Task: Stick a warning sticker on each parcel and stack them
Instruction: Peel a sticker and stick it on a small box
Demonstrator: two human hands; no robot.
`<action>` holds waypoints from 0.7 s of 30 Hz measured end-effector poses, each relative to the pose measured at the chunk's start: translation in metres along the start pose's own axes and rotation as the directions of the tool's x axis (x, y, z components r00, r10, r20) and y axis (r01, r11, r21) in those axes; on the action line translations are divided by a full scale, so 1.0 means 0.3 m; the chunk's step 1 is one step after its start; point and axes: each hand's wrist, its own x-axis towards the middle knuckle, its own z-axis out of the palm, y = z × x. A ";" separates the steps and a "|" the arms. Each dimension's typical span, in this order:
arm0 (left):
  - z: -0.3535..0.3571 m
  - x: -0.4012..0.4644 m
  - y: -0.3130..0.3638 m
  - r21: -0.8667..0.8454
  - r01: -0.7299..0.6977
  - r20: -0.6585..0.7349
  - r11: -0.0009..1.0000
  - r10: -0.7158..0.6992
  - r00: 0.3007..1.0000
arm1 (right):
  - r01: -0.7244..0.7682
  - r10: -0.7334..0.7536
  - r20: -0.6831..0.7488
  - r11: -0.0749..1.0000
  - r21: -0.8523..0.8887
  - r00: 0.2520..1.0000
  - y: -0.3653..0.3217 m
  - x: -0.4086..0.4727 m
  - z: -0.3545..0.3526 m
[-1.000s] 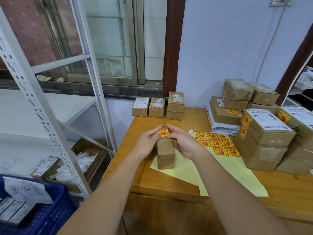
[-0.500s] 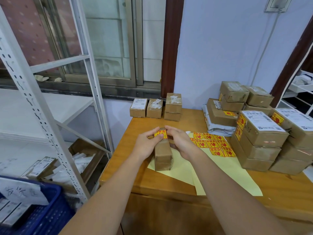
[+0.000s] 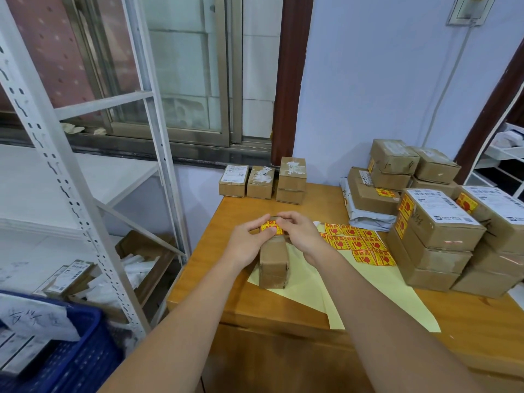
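A small brown cardboard parcel (image 3: 273, 262) lies lengthwise on the yellow backing sheet (image 3: 377, 290) on the wooden table (image 3: 283, 310). A yellow-and-red warning sticker (image 3: 271, 227) sits on the parcel's far top end. My left hand (image 3: 249, 242) grips the parcel's left side, thumb on the sticker. My right hand (image 3: 300, 234) curls over the parcel's far right end, fingertips at the sticker's edge. More warning stickers (image 3: 357, 242) remain on the sheet to the right.
Stacked parcels with stickers (image 3: 436, 222) fill the table's right side. Three plain parcels (image 3: 263, 182) stand at the far edge by the wall. A white metal rack (image 3: 71, 180) and a blue crate (image 3: 65, 355) are on the left.
Both hands stay on the parcel; fingers have shifted slightly over the sticker on its far end. The camera view has moved a little.
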 end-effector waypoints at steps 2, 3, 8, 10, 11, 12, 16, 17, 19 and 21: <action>-0.001 0.001 0.001 0.010 -0.006 0.002 1.000 0.006 1.000 | 0.009 -0.009 -0.031 1.000 -0.005 0.999 0.002 0.008 0.006; 0.000 0.000 0.002 0.013 -0.007 0.003 1.000 0.006 1.000 | 0.013 -0.013 -0.046 1.000 -0.009 0.999 0.000 0.012 0.008; -0.003 0.000 0.005 0.018 0.005 0.005 1.000 -0.005 1.000 | 0.017 -0.022 -0.113 0.999 -0.042 0.993 -0.014 0.026 0.023; -0.001 0.001 0.001 0.017 0.006 0.003 1.000 -0.006 1.000 | 0.032 -0.043 -0.140 0.996 -0.082 0.989 -0.017 0.031 0.033; -0.001 0.002 -0.002 0.017 0.004 0.001 1.000 -0.004 1.000 | 0.040 -0.054 -0.142 0.994 -0.106 0.988 -0.020 0.032 0.037; 0.001 0.003 -0.004 0.016 0.004 -0.002 1.000 -0.004 1.000 | 0.048 -0.067 -0.137 0.990 -0.136 0.988 -0.021 0.033 0.039; -0.002 0.009 -0.010 0.013 0.012 -0.005 1.000 -0.012 1.000 | 0.094 -0.131 -0.109 0.950 -0.296 0.985 -0.026 0.030 0.033; -0.004 0.013 -0.012 0.023 0.010 -0.003 1.000 -0.010 1.000 | 0.087 -0.120 -0.099 0.952 -0.293 0.988 -0.026 0.030 0.028; -0.007 0.015 -0.013 0.035 0.010 0.003 0.999 -0.010 1.000 | 0.064 -0.084 -0.067 0.962 -0.267 0.994 -0.026 0.033 0.017; -0.008 0.014 -0.013 0.028 0.020 0.005 0.999 -0.020 1.000 | 0.062 -0.076 -0.046 0.966 -0.250 0.996 -0.028 0.038 0.007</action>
